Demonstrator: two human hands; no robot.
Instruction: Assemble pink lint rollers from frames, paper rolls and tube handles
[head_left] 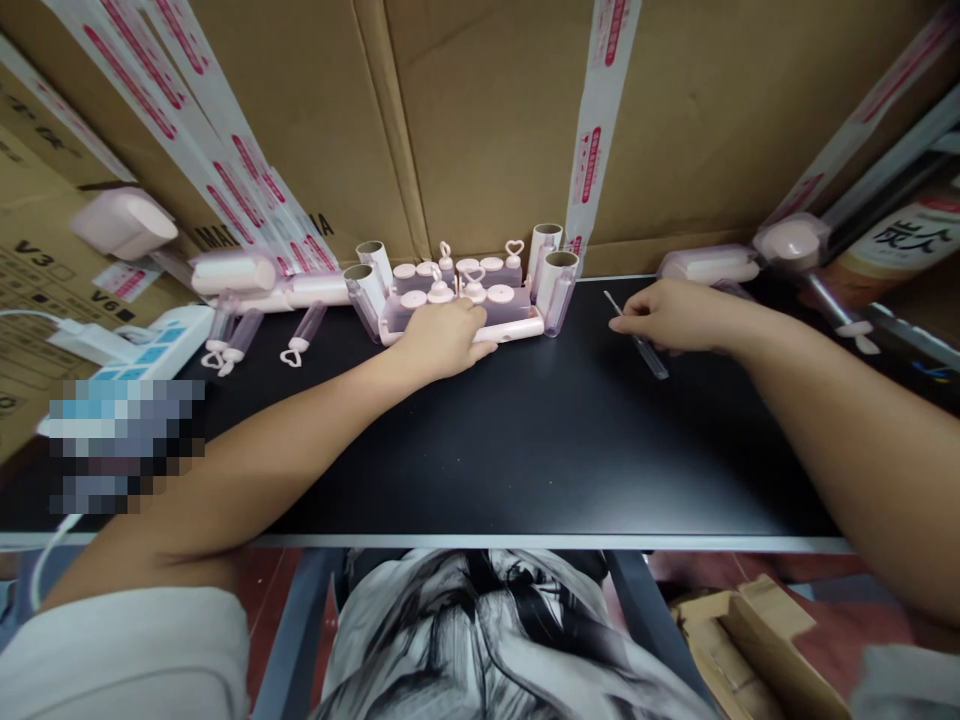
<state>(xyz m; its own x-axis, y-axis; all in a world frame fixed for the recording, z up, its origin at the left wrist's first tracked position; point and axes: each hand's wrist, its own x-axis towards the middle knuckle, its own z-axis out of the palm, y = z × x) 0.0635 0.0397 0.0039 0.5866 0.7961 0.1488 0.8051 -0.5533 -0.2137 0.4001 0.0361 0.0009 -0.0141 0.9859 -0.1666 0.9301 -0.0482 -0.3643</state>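
Taking the black table (480,450) as a clock face with twelve at the cardboard box (487,130), the pink tray (517,330) sits at twelve. It is pale, glossy-looking plastic with a rounded front rim, and behind that rim stand translucent lilac-tinted pieces with flat, round pink caps (500,293), set in two rows. Small heart-shaped handles (514,250) poke up among the caps. At each end of the tray, leaning slightly outward, are white rolls (546,250) with brown hollow cores, partly wrapped in clear lilac covers.

The left hand (442,338) lies over the tray's front edge, thumb in front and fingers on top; whether it is clamped firmly I cannot tell. At about one o'clock, the right hand (667,315) has thumb and fingers pinched together on a slim clear strip (651,358), slanting from eleven toward five, its nearer end wider. Pink rollers (234,273) lie at ten o'clock, their short handles pointing nearer the person
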